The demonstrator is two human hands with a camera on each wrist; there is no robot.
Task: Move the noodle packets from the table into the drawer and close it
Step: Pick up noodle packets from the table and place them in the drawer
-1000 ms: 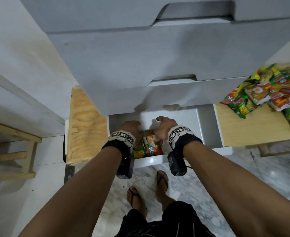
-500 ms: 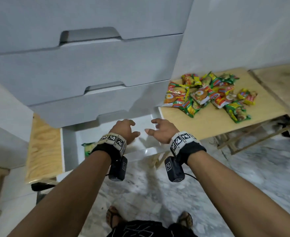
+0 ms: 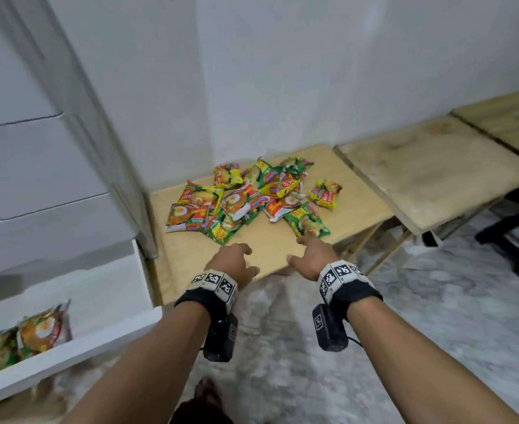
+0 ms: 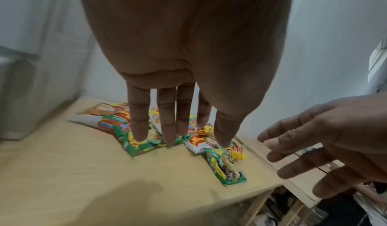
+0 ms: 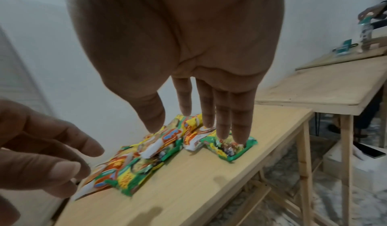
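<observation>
Several red, yellow and green noodle packets [image 3: 246,200] lie heaped on a light wooden table [image 3: 270,249] beside the white drawer unit. My left hand [image 3: 235,261] hovers over the table's near edge, fingers relaxed and empty; the wrist view shows those fingers [image 4: 167,123] straight above the packets [image 4: 142,140]. My right hand [image 3: 311,255] hovers to the right, empty, just short of a green packet [image 3: 307,221], its fingers [image 5: 222,120] spread over the heap [image 5: 159,150]. The bottom drawer [image 3: 68,353] stands pulled out at lower left with packets [image 3: 41,328] inside.
More wooden tables [image 3: 429,169] line the wall to the right, the far one [image 5: 343,54] carrying small items. A dark stand [image 3: 515,237] is on the marble floor [image 3: 435,316]. Shut drawers [image 3: 38,160] sit above the pulled-out one.
Both hands left the packets in the drawer and swung right to the table. They now hover empty over the heap's near side. The view turned right with them.
</observation>
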